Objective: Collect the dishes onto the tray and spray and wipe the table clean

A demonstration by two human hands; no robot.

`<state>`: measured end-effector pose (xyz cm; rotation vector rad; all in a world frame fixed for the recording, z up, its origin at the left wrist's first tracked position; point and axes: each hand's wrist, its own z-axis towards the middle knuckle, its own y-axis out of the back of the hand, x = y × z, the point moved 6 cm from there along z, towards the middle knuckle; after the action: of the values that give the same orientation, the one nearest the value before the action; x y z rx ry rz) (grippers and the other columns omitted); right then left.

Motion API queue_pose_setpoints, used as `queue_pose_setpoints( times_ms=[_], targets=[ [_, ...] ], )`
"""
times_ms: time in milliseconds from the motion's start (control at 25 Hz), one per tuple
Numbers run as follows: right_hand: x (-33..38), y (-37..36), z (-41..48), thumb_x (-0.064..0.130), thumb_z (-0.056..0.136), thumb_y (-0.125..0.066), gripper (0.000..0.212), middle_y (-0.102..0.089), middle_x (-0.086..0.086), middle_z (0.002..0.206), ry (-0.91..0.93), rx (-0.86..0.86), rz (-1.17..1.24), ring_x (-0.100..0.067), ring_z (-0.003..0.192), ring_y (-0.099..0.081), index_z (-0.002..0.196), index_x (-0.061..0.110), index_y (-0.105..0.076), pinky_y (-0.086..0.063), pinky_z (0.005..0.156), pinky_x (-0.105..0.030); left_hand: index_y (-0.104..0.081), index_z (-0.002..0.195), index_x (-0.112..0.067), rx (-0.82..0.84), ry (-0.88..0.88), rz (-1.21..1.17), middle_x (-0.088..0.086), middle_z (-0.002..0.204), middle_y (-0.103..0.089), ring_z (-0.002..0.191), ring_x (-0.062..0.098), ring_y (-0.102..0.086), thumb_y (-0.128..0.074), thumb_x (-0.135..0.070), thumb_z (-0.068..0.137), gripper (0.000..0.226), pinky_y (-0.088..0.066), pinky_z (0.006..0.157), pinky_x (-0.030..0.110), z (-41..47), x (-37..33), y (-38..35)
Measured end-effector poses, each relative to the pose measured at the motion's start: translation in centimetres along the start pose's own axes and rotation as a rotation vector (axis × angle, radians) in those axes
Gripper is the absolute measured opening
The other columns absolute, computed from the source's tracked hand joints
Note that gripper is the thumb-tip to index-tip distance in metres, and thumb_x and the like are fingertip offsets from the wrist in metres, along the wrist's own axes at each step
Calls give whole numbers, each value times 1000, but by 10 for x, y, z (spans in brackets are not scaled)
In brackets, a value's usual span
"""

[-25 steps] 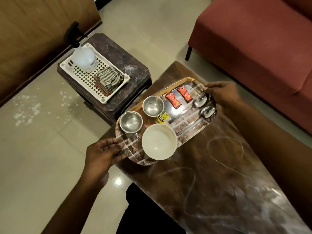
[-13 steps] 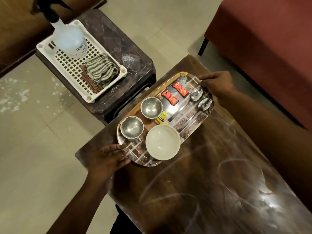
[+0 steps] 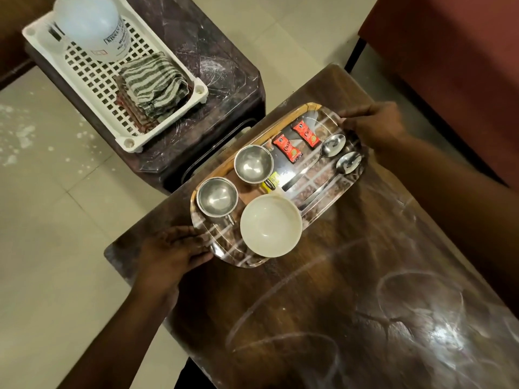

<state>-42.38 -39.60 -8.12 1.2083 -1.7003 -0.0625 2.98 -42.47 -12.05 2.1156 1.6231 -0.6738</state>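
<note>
Now: 2 hands on a loaded steel tray at the table's corner

Counted on the tray: 2 steel cups, 1 white bowl, 2 spoons, 2 red sachets and 1 small yellow packet half hidden by a cup. The near steel cup stands at the tray's left end with its handle toward the bowl; the far steel cup stands just beside it, further along the tray's back edge. Both cups and the bowl look empty. The upper spoon and the lower spoon lie side by side, bowls up, toward the right end. The left sachet and the right sachet lie close together near the back edge; each bears cursive writing too small to read with certainty.

The tray sits at the far left corner of the dark wooden table, whose surface shows pale ring and streak marks. The left hand reaches in from below, fingers curled over the tray's near end, clasping the rim. The right hand comes from the right, fingers closed on the far end's rim.

Beside the table, 1 dark stool carries 1 white slotted basket. In it stand 1 clear spray bottle, its label starting "KISSAN", the rest unreadable, and 1 folded striped cloth. 1 red sofa fills the upper right.
</note>
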Motion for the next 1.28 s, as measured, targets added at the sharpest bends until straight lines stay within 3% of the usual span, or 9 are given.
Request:
queue_pose_setpoints(
  times_ms=[80,160,280,400,520,720,800,1040,1280],
  targets=[
    [0,0,-3,8,93,-77,15,-79,-6,91,-6,15,-4,-13,65,-73,88,22,-79,-63,66,-32,-67,109,12,0,-4,18,22,90,-78,67,18,-82,-62,14,94,16,-68,65,29,0,1,-1],
    [2,-1,-8,8,95,-75,16,-79,-5,95,8,26,-47,-16,73,-76,92,23,-79,-65,73,-37,-68,102,5,-5,-28,61,11,79,-80,67,15,-81,-75,-5,85,20,-69,68,30,-4,-1,-1],
    [21,2,-31,11,97,-71,19,-78,-2,104,107,-12,-205,-20,82,-77,112,20,-78,-66,78,-45,-70,105,-3,-4,-35,100,6,81,-82,70,15,-81,-93,-43,47,74,-69,72,31,-21,-20,4],
    [53,-3,-77,14,98,-70,26,-78,-6,112,217,28,-215,-22,87,-75,124,15,-76,-63,75,-41,-72,103,-5,-66,-95,164,22,103,-80,75,24,-78,-86,-6,79,28,-65,74,37,-50,-55,14],
    [87,-19,-140,16,95,-72,26,-77,1,122,309,104,-244,-18,103,-73,119,19,-80,-58,92,-37,-81,97,-20,-142,-301,423,2,97,-84,91,24,-79,-81,-13,91,10,-64,90,48,-98,-112,25],
    [128,-56,-269,17,92,-73,13,-77,14,99,172,225,71,-10,84,-73,95,28,-79,-57,79,-24,-80,97,-24,-37,-368,552,-3,93,-83,89,15,-78,-77,-24,96,4,-63,86,38,-194,-174,76],
    [135,-74,-311,19,91,-76,12,-79,12,92,131,250,155,-12,80,-75,89,30,-79,-61,84,-32,-80,99,-23,-27,-367,567,-2,93,-82,90,13,-77,-77,-26,96,5,-63,89,41,-216,-187,105],
    [148,-105,-387,27,94,-78,8,-78,14,100,158,259,-65,0,90,-70,100,28,-82,-47,79,-22,-82,94,-22,-44,-332,549,-2,95,-83,95,16,-78,-79,-20,95,3,-62,98,51,-224,-234,197],
    [209,-128,-390,26,95,-76,9,-79,7,97,100,62,2,-11,86,-73,99,32,-80,-58,83,-34,-81,101,-19,113,-458,623,0,98,-82,94,18,-77,-78,-23,95,7,-63,94,47,-182,-322,234]
  ],
)
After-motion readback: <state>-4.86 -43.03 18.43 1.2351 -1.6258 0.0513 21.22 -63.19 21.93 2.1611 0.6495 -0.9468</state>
